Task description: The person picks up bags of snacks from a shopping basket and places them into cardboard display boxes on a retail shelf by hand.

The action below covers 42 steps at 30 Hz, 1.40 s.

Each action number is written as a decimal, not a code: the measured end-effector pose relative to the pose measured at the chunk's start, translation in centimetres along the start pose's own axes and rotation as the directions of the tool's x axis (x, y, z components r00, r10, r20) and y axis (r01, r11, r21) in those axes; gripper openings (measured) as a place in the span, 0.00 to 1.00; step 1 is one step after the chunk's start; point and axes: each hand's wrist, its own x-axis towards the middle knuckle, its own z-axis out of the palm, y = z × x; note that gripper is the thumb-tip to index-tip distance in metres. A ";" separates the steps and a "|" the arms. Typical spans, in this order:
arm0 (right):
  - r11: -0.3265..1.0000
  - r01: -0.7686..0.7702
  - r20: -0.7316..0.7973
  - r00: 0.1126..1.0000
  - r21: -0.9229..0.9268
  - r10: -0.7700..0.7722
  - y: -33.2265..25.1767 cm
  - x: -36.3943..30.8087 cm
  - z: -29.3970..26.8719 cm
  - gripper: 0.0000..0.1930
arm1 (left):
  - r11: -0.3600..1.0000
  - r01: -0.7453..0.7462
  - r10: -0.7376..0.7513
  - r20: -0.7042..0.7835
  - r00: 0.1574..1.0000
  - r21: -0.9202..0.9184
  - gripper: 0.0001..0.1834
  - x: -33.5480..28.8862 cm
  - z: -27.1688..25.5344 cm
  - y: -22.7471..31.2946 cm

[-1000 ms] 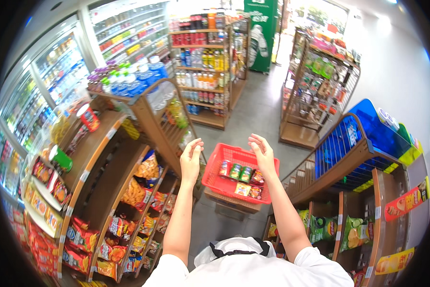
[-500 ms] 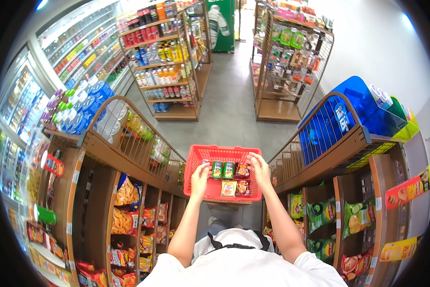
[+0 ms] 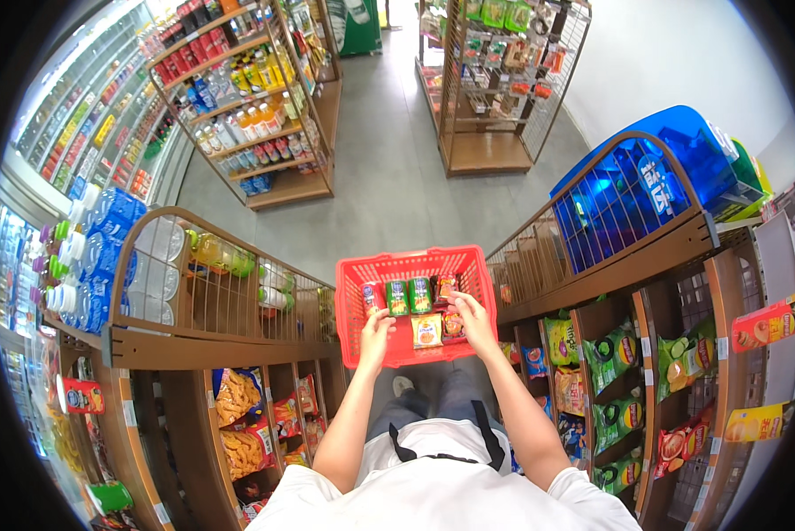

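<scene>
A red plastic shopping basket (image 3: 412,258) is in front of my body; what holds it up is hidden. Inside stand a red canister (image 3: 372,297) and two green canisters (image 3: 409,296) side by side. Nearer me lies a pale yellow packet (image 3: 427,331), with a dark red packet (image 3: 453,327) beside it and another red pack (image 3: 447,285) farther back. Over the basket's left near part is my left hand (image 3: 379,333), fingers apart and nothing in it. My right hand (image 3: 472,321) reaches over the right side, its spread fingers close to the red packs.
Brown shelves with chip bags (image 3: 611,358) flank me on both sides. Wire racks (image 3: 265,288) top them, with bottled water (image 3: 110,239) at left and blue bins (image 3: 649,190) at right. Ahead, a drinks shelf (image 3: 238,102) and a snack rack (image 3: 495,97) border a grey aisle (image 3: 384,150).
Both hands have shifted from the basket's sides inward over its contents. The red canister, mostly covered by my left hand before, now shows. The view has tilted downward, and more of my legs appears.
</scene>
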 end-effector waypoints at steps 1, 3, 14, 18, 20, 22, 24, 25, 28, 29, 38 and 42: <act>0.999 -0.037 -0.034 0.999 0.006 0.038 1.1 -0.2 -0.2 0.18 | 1.000 0.018 -0.018 0.004 1.000 0.004 0.18 0.3 -0.2 -0.9; 0.996 -0.082 -0.041 0.996 0.017 0.083 3.2 0.1 -0.5 0.18 | 0.994 0.100 -0.101 0.027 0.995 0.044 0.19 0.8 -0.7 -2.8; 0.944 -0.313 0.007 0.949 -0.106 0.316 12.9 5.5 -1.6 0.24 | 0.931 0.352 -0.359 0.073 0.931 0.098 0.25 5.2 0.3 -7.4; 0.887 -0.447 0.060 0.888 -0.118 0.456 14.3 6.7 -1.3 0.28 | 0.883 0.442 -0.453 0.041 0.891 0.159 0.28 7.8 1.2 -10.5; 0.855 -0.509 0.088 0.851 -0.099 0.517 15.1 7.2 -1.4 0.31 | 0.856 0.485 -0.499 0.037 0.866 0.178 0.29 8.8 1.7 -12.3; 0.788 -0.602 0.027 0.792 -0.129 0.610 15.9 8.0 -1.5 0.34 | 0.834 0.524 -0.539 0.049 0.841 0.174 0.29 9.8 2.2 -13.4; 0.741 -0.652 0.023 0.748 -0.162 0.663 16.7 8.5 -1.7 0.37 | 0.802 0.576 -0.589 0.052 0.806 0.160 0.31 10.1 2.9 -14.2; 0.702 -0.684 -0.011 0.718 -0.197 0.696 17.3 8.9 -1.7 0.37 | 0.796 0.569 -0.587 0.036 0.809 0.207 0.32 10.5 3.2 -14.6; 0.644 -0.721 -0.050 0.675 -0.255 0.736 19.8 9.7 -2.4 0.39 | 0.762 0.590 -0.618 0.030 0.785 0.268 0.33 10.9 4.0 -15.3; 0.646 -0.697 -0.021 0.685 -0.312 0.728 20.7 10.0 -2.8 0.38 | 0.740 0.614 -0.646 0.033 0.763 0.275 0.34 10.9 4.1 -15.4; 0.647 -0.625 -0.032 0.730 -0.437 0.683 20.1 9.6 -0.6 0.24 | 0.760 0.608 -0.648 0.211 0.732 0.229 0.24 11.1 4.0 -15.8; 0.558 -0.797 0.034 0.566 -0.230 0.823 19.3 9.5 -0.5 0.25 | 0.744 0.608 -0.659 0.152 0.737 0.278 0.23 10.8 3.7 -15.5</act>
